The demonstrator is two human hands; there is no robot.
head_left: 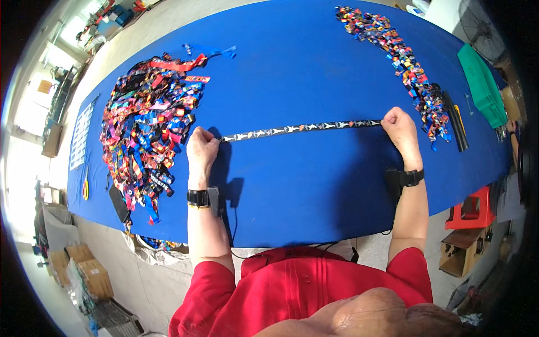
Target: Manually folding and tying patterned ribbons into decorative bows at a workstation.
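Note:
A black printed ribbon strap (300,128) with small white and coloured figures is stretched between my two hands above the blue-covered table (281,191). Its left end is pinched in my left hand (202,147), fingers closed. My right hand (400,128) pinches the other end, a little higher in the view. To the left of my left hand lies a big heap of mixed colourful straps (149,123). Beyond my right hand runs a long, narrow pile of small colourful pieces (407,64). Each wrist wears a black band with a small box.
A green crate (482,84) sits at the table's right edge, beside dark rods (456,121). Far left are a white sheet (81,137) and yellow-handled scissors (85,188). A red stool (473,209) stands on the floor at right, cardboard boxes (92,275) at lower left.

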